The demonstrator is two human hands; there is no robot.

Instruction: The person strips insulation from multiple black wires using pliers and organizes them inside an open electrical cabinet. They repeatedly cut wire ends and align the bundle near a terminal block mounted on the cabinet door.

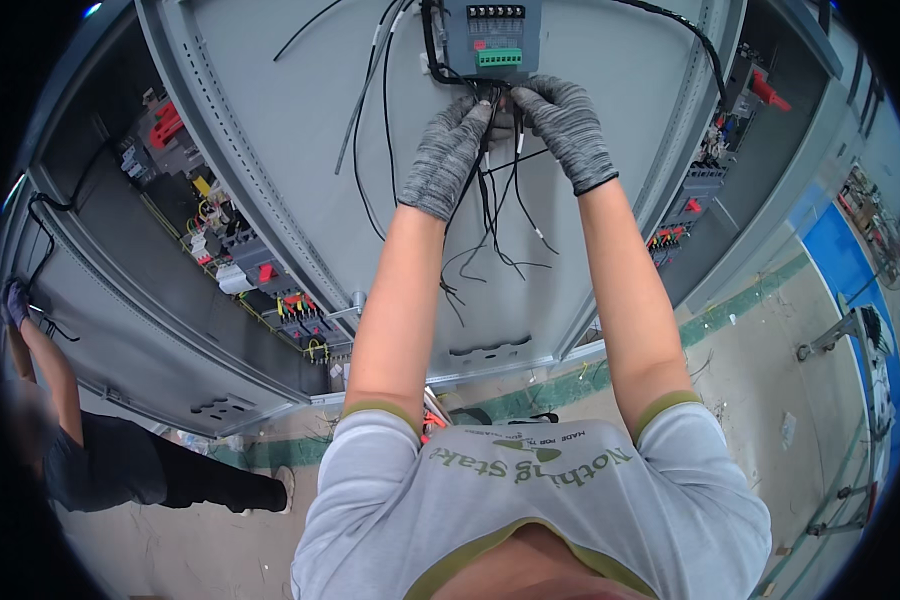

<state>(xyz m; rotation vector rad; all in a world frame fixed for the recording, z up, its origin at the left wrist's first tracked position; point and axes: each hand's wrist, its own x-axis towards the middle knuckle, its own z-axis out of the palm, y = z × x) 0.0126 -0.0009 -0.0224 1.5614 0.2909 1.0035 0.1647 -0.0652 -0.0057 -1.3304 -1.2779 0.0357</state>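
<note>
Both my hands wear grey knitted gloves and are raised to a bundle of thin black wires on a grey cabinet door panel. My left hand is closed on the wires from the left side, thumb and fingers pressed together. My right hand pinches at the same bundle from the right, its fingertips partly hidden behind the wires. Just above the hands sits a grey control module with a green terminal block. Loose wire ends, some with white sleeves, dangle below my hands.
Open cabinets with breakers and coloured wiring stand at left and right. Long loose wires hang left of my hands. A co-worker reaches up to another panel at far left. A metal ladder-like frame stands at right.
</note>
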